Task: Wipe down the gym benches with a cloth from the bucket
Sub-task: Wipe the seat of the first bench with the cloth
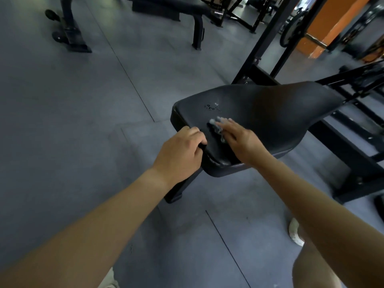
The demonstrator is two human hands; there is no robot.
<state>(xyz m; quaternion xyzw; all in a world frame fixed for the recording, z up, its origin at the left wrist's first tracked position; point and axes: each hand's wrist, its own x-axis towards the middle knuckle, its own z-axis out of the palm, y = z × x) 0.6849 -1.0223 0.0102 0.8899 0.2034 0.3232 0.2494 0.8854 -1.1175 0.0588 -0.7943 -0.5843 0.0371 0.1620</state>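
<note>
The left grip (180,150) curled round the bench (270,113) edge at 8 o'clock. The right grip (236,138) lay flat, fingers straight, pressing the cloth (216,126) onto it, with droplets (212,107) at the cloth's 12.

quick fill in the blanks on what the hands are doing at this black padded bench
1. The pale crumpled cloth lies under the fingers of the ____ hand.
2. The left hand grips the near ____ of the black padded bench.
3. Wet drops glisten on the bench on the ____ side of the cloth.

Missing words: right; edge; far
</note>
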